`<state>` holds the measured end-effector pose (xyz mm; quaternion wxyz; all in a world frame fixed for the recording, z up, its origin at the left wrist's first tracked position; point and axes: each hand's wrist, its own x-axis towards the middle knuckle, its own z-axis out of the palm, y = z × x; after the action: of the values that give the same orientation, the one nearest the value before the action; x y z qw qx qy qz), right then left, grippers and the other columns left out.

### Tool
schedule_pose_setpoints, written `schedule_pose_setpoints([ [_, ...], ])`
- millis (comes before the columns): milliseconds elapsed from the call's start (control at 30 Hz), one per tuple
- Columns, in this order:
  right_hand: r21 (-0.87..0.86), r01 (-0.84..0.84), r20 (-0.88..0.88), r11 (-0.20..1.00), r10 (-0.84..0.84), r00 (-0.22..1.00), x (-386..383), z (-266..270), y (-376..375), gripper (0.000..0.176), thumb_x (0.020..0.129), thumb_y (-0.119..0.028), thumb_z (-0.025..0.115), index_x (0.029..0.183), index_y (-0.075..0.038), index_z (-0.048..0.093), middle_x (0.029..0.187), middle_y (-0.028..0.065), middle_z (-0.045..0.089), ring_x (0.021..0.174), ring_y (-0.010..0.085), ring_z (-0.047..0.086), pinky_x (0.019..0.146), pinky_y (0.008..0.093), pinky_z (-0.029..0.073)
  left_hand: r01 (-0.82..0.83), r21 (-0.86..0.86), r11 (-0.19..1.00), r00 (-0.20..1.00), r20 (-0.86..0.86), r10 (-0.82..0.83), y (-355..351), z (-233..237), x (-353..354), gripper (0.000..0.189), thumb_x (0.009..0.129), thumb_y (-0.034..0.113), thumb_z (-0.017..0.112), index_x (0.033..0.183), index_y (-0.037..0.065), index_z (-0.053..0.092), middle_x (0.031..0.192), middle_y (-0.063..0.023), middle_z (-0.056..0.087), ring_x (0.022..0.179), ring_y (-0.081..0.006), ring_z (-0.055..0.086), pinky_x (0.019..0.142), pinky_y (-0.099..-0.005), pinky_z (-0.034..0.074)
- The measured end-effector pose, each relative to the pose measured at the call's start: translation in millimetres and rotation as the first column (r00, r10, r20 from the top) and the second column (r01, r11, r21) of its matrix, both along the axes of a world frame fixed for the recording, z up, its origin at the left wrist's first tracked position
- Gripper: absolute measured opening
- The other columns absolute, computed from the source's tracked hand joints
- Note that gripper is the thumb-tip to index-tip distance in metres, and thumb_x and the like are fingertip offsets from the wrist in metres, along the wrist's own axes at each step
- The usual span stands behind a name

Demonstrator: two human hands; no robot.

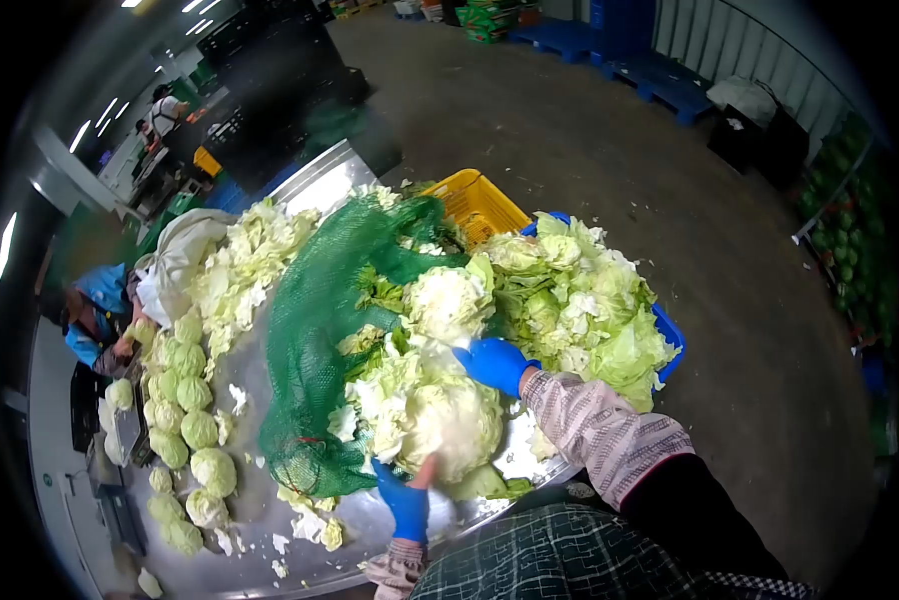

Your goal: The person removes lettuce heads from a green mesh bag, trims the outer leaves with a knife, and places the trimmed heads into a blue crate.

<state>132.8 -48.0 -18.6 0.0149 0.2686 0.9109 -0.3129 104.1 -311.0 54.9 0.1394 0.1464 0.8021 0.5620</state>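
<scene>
A large pale lettuce head (455, 430) lies in front of me, slightly blurred, with loose outer leaves at its left. My left hand (405, 500), in a blue glove, is at its near edge with fingers apart, one bare fingertip showing. My right hand (498, 366), also blue-gloved, reaches over the far right side of the head, fingers stretched out flat. Just beyond it sits another lettuce head (450, 302). A green net bag (305, 350) spreads around the left side of these heads.
Trimmed heads (198, 430) line the left of the metal table (260, 530). Loose leaves (255, 250) pile up farther back. At right stands a blue crate (667, 345) heaped with leaves; a yellow crate (480, 205) is behind it. A person (105, 310) works across the table.
</scene>
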Motion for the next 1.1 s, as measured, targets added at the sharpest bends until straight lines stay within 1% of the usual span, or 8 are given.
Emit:
schedule_pose_setpoints([
  [100,0.089,0.055,-0.121,0.995,-0.044,0.992,2,49,-14,0.055,0.101,-0.047,0.035,0.109,0.001,0.061,0.086,0.0227,0.068,0.074,0.038,0.067,0.066,0.0463,0.054,0.063,0.077,0.995,0.916,-0.4,-0.027,4,-8,-42,0.111,0.058,0.026,0.094,0.143,-0.001,0.029,0.14,-0.0171,0.039,0.126,-0.0288,0.042,0.108,-0.0412,0.037],
  [267,-0.072,0.313,-0.366,0.947,-0.316,0.875,57,61,-50,0.05,0.099,-0.037,0.049,0.125,0.005,0.055,0.094,0.0272,0.066,0.081,0.0406,0.065,0.067,0.0463,0.053,0.216,-0.102,0.971,0.969,0.144,-0.2,33,-87,-120,0.064,0.072,0.026,0.085,0.122,-0.004,0.059,0.106,-0.0129,0.068,0.09,-0.0204,0.064,0.079,-0.0331,0.051],
  [333,-0.165,0.299,-0.305,0.94,-0.336,0.891,87,40,-78,0.052,0.099,-0.036,0.049,0.13,0.006,0.05,0.105,0.0299,0.063,0.09,0.0427,0.064,0.075,0.0461,0.053,0.076,-0.26,0.962,0.991,-0.083,-0.101,34,-95,-115,0.033,0.078,0.018,0.08,0.099,-0.005,0.071,0.089,-0.0093,0.072,0.073,-0.0176,0.065,0.067,-0.0348,0.052],
  [500,-0.183,0.301,-0.382,0.936,-0.35,0.855,92,12,-108,0.055,0.1,-0.028,0.048,0.141,0.006,0.037,0.112,0.031,0.06,0.091,0.0434,0.063,0.076,0.046,0.052,0.003,-0.018,1.0,0.967,0.254,0.001,-4,-113,-160,0.054,0.076,0.007,0.079,0.125,-0.004,0.059,0.115,-0.0116,0.065,0.099,-0.0198,0.062,0.09,-0.0318,0.049],
  [567,-0.183,0.242,-0.244,0.953,-0.283,0.928,91,16,-99,0.054,0.098,-0.027,0.052,0.137,0.009,0.04,0.102,0.028,0.063,0.085,0.0406,0.063,0.075,0.0436,0.053,-0.264,0.112,0.958,0.921,-0.266,0.284,2,-119,-179,0.062,0.08,0.008,0.076,0.134,-0.005,0.049,0.133,-0.0162,0.053,0.117,-0.0247,0.053,0.102,-0.0358,0.042],
  [700,-0.146,0.213,-0.248,0.966,-0.244,0.938,97,13,-92,0.053,0.098,-0.029,0.051,0.134,0.01,0.043,0.099,0.0255,0.064,0.08,0.0381,0.064,0.07,0.0439,0.053,0.35,0.006,0.937,0.827,-0.472,-0.306,57,-33,-133,0.06,0.083,0.014,0.072,0.136,0.0,0.048,0.141,-0.019,0.047,0.133,-0.0316,0.04,0.11,-0.0421,0.032],
  [767,-0.158,0.187,-0.256,0.97,-0.223,0.941,101,22,-89,0.055,0.099,-0.031,0.05,0.134,0.01,0.043,0.099,0.0248,0.064,0.08,0.0371,0.064,0.071,0.0441,0.053,0.491,-0.494,0.718,0.637,-0.359,-0.682,72,-19,-101,0.051,0.084,0.025,0.07,0.13,0.005,0.057,0.131,-0.0206,0.054,0.129,-0.0368,0.041,0.107,-0.0451,0.032],
  [1100,-0.13,0.178,-0.132,0.975,-0.195,0.972,104,48,-98,0.058,0.098,-0.03,0.051,0.138,0.01,0.036,0.08,0.0242,0.063,0.055,0.0336,0.06,0.047,0.0438,0.047,0.296,-0.289,0.91,0.793,-0.457,-0.403,46,-40,-38,0.055,0.083,0.033,0.066,0.127,0.002,0.055,0.132,-0.0164,0.055,0.128,-0.0388,0.04,0.113,-0.0525,0.015],
])
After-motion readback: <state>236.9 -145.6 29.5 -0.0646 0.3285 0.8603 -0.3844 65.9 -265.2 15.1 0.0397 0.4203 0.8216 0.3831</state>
